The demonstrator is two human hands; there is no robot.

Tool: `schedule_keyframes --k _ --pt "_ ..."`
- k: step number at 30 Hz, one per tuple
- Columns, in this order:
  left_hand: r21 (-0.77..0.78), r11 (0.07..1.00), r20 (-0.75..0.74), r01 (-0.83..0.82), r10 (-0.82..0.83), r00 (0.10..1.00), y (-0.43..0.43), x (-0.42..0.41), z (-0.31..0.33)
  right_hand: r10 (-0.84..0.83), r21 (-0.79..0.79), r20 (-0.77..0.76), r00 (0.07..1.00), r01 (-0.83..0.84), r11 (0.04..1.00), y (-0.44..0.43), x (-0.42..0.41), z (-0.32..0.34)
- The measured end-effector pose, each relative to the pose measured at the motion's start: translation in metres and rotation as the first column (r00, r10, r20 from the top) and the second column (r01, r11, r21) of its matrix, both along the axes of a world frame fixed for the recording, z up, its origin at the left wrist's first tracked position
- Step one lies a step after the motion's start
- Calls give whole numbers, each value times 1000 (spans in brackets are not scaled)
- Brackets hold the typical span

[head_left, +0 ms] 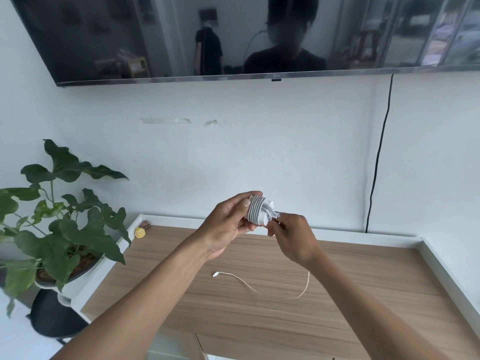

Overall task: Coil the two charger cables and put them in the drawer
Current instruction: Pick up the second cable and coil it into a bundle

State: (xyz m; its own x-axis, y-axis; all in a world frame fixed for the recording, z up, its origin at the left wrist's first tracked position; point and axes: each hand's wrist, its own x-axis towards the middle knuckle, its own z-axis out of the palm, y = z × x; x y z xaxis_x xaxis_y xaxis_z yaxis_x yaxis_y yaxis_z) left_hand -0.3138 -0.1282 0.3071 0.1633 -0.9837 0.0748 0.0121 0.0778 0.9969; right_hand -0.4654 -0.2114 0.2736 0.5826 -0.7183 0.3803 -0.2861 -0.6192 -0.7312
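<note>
Pale wood-grain table [337,307] with a white rim stands against a white wall [259,152]. Above it, the left grip [228,222] curls round a white charger cable wound in tight turns [255,210], and the right grip [293,235] pinches its loose end, so one looks nearly coiled. A thin cream cable [249,287] lies uncoiled on the table. Two cables in all, neither stowed, and I cannot make out the drawer.
</note>
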Motion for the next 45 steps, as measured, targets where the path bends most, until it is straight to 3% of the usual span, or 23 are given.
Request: schedule_keyframes --k 5,9,19,25,30,34,39,45 --pt "-8 1000 336 19 -15 942 5 5 -8 26 131 -172 985 -3 991 -21 -8 26" --pt "-5 997 332 -81 78 940 4 9 -12 26 227 -157 987 10 974 -20 -5 41" --pt "-9 983 520 -185 162 839 -1 13 -11 -75 28 -135 988 79 996 4 3 40" --pt "-91 936 433 -341 345 833 -10 9 -15 -104 -211 -10 994 100 972 25 11 22" --pt "-44 913 115 -406 409 905 -17 3 -9 -133 -365 55 990 144 920 42 11 -3" --pt "17 948 -122 -317 316 941 -17 -5 0 -97 -252 181 979 142 957 34 11 -23" --pt "0 992 -110 -125 124 986 -8 -5 0 -117 -105 224 968 144 984 9 5 -20" --pt "-7 999 14 45 -45 999 -2 -3 -2 -72 -35 15 997 72 997 -11 -4 3"
